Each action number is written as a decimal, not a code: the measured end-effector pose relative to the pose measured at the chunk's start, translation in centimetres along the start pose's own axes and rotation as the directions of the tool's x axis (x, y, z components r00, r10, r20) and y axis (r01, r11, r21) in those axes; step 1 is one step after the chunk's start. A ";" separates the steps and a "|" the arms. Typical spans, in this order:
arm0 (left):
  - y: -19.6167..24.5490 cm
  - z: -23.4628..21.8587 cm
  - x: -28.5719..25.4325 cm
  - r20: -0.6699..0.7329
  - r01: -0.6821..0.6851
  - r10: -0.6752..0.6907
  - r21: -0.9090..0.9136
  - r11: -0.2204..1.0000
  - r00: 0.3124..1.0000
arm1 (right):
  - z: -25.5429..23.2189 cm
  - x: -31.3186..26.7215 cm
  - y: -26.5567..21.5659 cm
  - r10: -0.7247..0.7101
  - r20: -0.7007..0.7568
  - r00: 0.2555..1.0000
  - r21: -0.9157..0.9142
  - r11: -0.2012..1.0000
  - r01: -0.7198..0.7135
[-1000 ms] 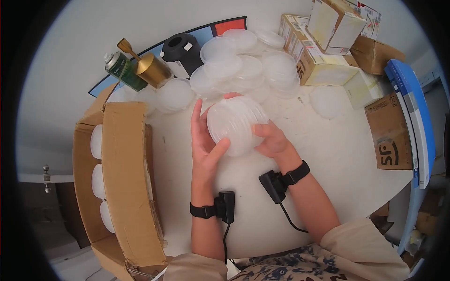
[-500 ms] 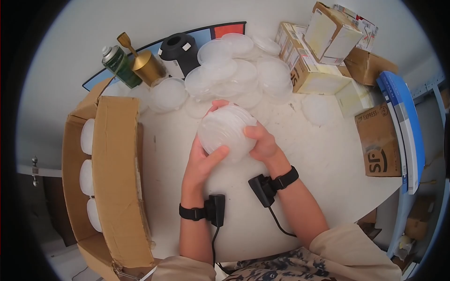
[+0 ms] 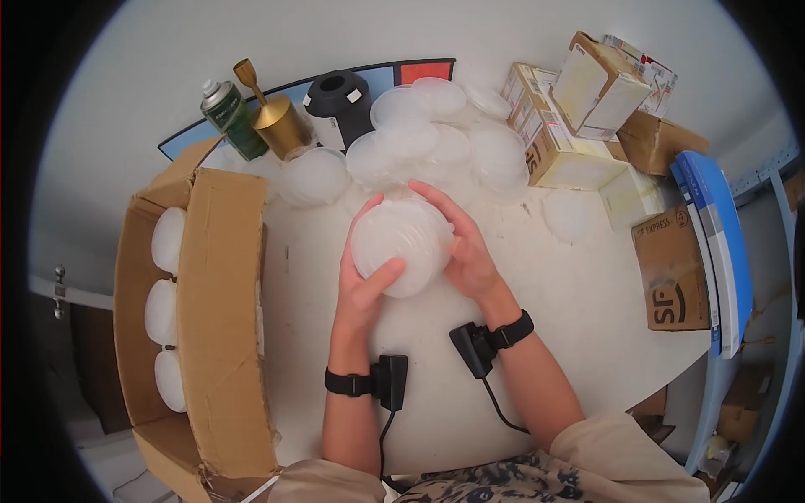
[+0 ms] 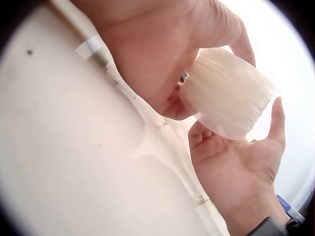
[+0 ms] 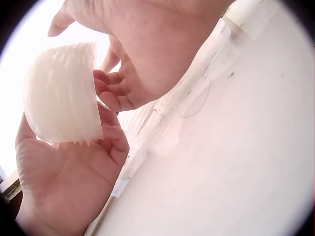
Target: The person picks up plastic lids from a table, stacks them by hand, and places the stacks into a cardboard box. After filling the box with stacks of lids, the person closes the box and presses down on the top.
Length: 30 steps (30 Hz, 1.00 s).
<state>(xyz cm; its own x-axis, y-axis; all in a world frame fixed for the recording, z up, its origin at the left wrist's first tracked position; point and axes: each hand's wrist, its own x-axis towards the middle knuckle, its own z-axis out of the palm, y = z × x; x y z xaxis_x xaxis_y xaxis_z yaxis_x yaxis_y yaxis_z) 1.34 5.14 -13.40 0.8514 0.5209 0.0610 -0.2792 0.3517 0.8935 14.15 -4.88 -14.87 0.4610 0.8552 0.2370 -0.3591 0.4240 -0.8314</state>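
A thick stack of round, translucent plastic lids (image 3: 398, 247) is held up over the table in the middle of the head view. My left hand (image 3: 362, 293) grips it from the left, thumb across the top lid and fingers round the far side. At its right edge is my right hand (image 3: 471, 261), fingers extended along the side. In the left wrist view the stack (image 4: 229, 93) shows its ridged edges, with the right thumb standing away from it. The right wrist view has the right fingers (image 5: 118, 91) loosely bent right at the stack's end.
Loose piles of similar lids (image 3: 499, 155) lie at the back. An open cardboard box (image 3: 226, 327) at left holds more lid stacks (image 3: 161, 312). Behind stand a spray can (image 3: 228, 117), a brass-coloured pot (image 3: 281, 126) and a black cylinder (image 3: 338, 105). Cartons (image 3: 599, 84) and blue folders (image 3: 717, 243) line the right.
The right hand has loosened from the stack, its fingers now straighter and its thumb drawn back. The left hand keeps its grip. The head view has shifted slightly.
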 end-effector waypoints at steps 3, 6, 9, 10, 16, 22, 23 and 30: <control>0.0 0.2 0.1 -0.060 -0.082 0.086 0.066 0.994 0.995 | 0.0 -0.1 0.1 -0.045 -0.001 0.999 -0.100 0.994 0.044; 0.2 0.4 0.1 -0.066 -0.086 0.092 0.090 0.992 0.994 | 0.2 -0.1 -0.1 -0.016 -0.023 1.000 -0.164 0.986 0.012; -0.1 0.2 0.1 -0.065 -0.129 0.128 0.004 0.992 0.990 | -0.2 0.1 0.1 0.019 -0.036 0.999 0.063 0.998 -0.016; 0.1 0.3 0.0 -0.075 -0.133 0.128 -0.068 0.989 0.989 | -0.2 0.1 0.0 0.019 -0.036 0.999 0.065 0.998 -0.017; 0.0 -0.4 -0.1 -0.133 -0.097 0.059 -0.297 0.950 0.989 | -0.1 0.0 -0.1 0.085 -0.014 0.996 0.270 0.960 -0.078; -0.5 -1.6 -0.6 -0.124 0.031 -0.090 -0.413 0.910 0.988 | 0.4 -0.2 0.0 0.195 0.059 0.979 0.173 0.964 -0.202; -0.5 -1.7 -0.6 -0.089 0.052 -0.109 -0.489 0.870 0.990 | 0.3 -0.2 0.2 0.185 0.051 0.981 0.141 0.972 -0.190; -0.7 -2.3 -0.6 -0.019 0.030 -0.062 -0.713 0.700 0.998 | 0.7 0.1 0.6 0.081 -0.004 0.997 -0.082 0.993 -0.081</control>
<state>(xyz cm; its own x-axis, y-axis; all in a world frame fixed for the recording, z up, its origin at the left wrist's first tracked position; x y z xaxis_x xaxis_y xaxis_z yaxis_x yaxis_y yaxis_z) 0.00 6.41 -15.09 0.8586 0.5126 -0.0033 -0.4864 0.8167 0.3105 13.47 -4.35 -14.98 0.4333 0.8857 0.1668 -0.3277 0.3273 -0.8863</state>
